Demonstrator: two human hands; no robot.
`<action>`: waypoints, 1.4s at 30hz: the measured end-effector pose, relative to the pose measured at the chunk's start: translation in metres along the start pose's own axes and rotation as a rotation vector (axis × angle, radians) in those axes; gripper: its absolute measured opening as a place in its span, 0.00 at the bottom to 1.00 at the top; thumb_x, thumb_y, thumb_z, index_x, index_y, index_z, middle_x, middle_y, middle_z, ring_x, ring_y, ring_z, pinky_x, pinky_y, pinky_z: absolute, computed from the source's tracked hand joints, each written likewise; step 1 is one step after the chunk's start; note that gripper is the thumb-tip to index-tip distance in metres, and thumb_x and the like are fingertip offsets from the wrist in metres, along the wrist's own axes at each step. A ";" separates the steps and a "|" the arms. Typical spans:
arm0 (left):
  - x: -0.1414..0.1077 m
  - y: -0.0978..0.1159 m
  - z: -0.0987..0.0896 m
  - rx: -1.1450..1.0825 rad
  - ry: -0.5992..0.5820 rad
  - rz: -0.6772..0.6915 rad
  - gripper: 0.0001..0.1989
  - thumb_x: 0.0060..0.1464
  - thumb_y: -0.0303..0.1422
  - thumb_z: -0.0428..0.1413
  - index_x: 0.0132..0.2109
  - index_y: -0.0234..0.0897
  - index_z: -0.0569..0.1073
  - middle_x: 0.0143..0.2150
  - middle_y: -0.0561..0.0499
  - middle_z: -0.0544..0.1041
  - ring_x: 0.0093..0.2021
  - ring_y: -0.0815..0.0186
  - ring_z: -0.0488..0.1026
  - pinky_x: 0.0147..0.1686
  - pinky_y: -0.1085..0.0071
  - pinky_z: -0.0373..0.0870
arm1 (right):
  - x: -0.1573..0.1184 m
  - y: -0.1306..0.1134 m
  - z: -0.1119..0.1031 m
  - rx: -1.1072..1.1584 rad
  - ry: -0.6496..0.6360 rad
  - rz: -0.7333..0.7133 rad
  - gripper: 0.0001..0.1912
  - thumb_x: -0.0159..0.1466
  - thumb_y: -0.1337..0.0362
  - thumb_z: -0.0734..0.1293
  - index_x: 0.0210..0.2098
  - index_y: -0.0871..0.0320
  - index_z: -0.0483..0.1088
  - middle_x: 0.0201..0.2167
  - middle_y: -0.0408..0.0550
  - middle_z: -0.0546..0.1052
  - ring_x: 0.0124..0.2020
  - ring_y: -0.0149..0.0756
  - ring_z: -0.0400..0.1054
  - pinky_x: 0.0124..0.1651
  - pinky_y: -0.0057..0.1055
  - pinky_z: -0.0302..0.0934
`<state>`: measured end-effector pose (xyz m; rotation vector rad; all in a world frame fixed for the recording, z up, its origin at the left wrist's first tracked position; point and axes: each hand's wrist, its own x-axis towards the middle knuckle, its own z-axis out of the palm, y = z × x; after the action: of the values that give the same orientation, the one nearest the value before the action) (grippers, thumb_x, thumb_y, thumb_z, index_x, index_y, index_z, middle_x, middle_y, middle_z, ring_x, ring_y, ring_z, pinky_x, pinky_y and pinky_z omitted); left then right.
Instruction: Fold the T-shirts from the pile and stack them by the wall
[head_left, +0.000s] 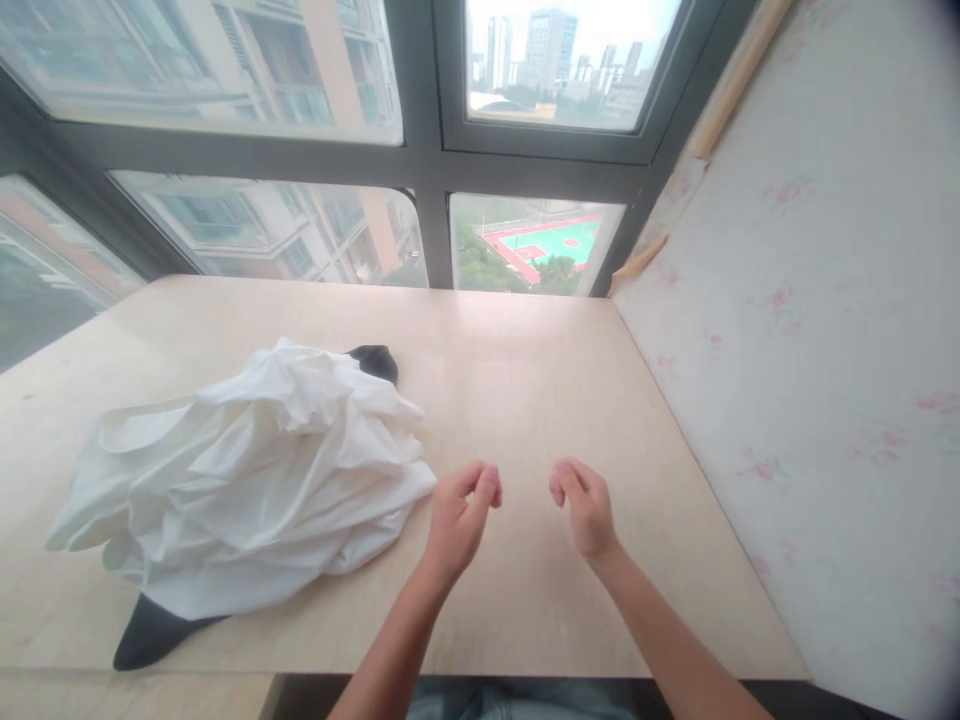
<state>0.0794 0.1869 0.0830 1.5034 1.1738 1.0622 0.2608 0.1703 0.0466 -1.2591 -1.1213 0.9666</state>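
My left hand (463,508) is closed in a loose fist above the wooden tabletop (525,400), with the thumb resting against the curled fingers. It is just right of a crumpled white garment (262,480), which has black parts showing at its top right and bottom left corners. My right hand (585,502) is also curled shut, a short gap to the right of the left one. Nothing shows in either hand. How the garment is made is hidden in its folds.
Dark grey window frames (424,160) stand along the tabletop's far edge. A wall with floral paper (787,330) runs along the right side, its covering torn near the window. The tabletop's front edge lies close to my body.
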 end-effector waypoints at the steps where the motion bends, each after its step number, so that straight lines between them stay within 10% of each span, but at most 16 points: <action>1: 0.004 0.010 0.005 -0.042 0.008 0.023 0.23 0.65 0.44 0.47 0.23 0.38 0.64 0.22 0.54 0.64 0.25 0.69 0.62 0.29 0.70 0.58 | 0.003 -0.011 0.002 0.055 0.010 -0.040 0.24 0.69 0.53 0.59 0.19 0.55 0.53 0.17 0.40 0.56 0.21 0.28 0.50 0.25 0.29 0.47; 6: 0.027 0.022 0.015 -0.103 0.016 0.081 0.25 0.63 0.48 0.47 0.22 0.39 0.55 0.21 0.56 0.55 0.24 0.70 0.54 0.26 0.69 0.52 | 0.021 -0.029 0.013 0.135 0.052 -0.179 0.25 0.69 0.55 0.58 0.20 0.54 0.45 0.18 0.38 0.47 0.21 0.28 0.44 0.26 0.30 0.43; 15: 0.031 -0.072 0.024 0.072 -0.114 -0.062 0.22 0.60 0.45 0.50 0.22 0.37 0.63 0.20 0.56 0.62 0.24 0.71 0.58 0.27 0.71 0.54 | 0.030 0.048 0.037 -0.369 -0.120 -0.088 0.22 0.64 0.56 0.59 0.17 0.56 0.51 0.15 0.39 0.56 0.20 0.28 0.50 0.26 0.29 0.44; 35: 0.028 -0.072 0.027 0.150 -0.097 -0.052 0.22 0.64 0.46 0.46 0.26 0.37 0.67 0.23 0.54 0.69 0.26 0.68 0.64 0.29 0.71 0.60 | 0.029 0.055 0.038 -0.500 -0.175 -0.137 0.23 0.69 0.57 0.55 0.19 0.57 0.57 0.17 0.41 0.64 0.22 0.29 0.56 0.28 0.27 0.47; 42: 0.028 -0.077 -0.035 0.253 -0.125 -0.025 0.18 0.60 0.43 0.51 0.28 0.37 0.73 0.25 0.52 0.74 0.29 0.66 0.69 0.32 0.71 0.63 | 0.028 0.057 0.041 -0.581 -0.212 -0.188 0.21 0.68 0.57 0.57 0.20 0.56 0.50 0.17 0.39 0.57 0.21 0.27 0.51 0.28 0.29 0.42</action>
<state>0.0359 0.2291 0.0170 1.7190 1.2712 0.8123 0.2295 0.2110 -0.0086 -1.4920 -1.7377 0.6594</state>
